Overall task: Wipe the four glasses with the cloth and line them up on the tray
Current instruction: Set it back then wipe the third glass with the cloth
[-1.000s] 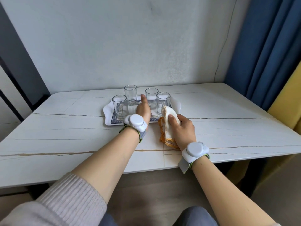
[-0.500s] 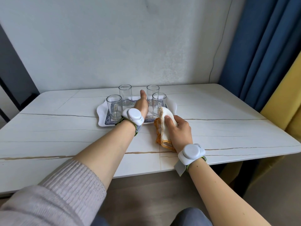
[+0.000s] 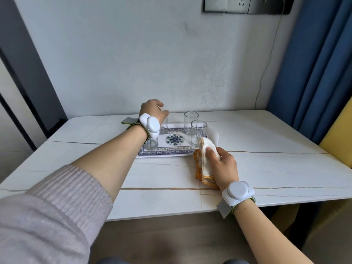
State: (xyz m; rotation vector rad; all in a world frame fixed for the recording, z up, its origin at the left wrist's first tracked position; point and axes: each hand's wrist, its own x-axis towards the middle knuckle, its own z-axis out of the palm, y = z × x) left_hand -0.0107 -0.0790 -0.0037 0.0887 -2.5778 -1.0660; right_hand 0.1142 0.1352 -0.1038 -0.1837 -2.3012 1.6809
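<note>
Four clear cylindrical glasses stand on the white rectangular tray with blue patterned border [image 3: 171, 150] in the head view. The back-right glass [image 3: 191, 122] and the front-right glass [image 3: 198, 132] stand upright, close together. The front-left glass [image 3: 152, 143] is partly hidden behind the left wrist's white band. The left hand [image 3: 153, 111] curls over the rim of the back-left glass [image 3: 164, 126], gripping it from above. The right hand [image 3: 222, 166] clutches the white cloth with orange stitched edge [image 3: 204, 164], bunched on the white marble-look table [image 3: 266, 164] just beside the tray's near right corner. A blue curtain [image 3: 312, 63] hangs at right.
</note>
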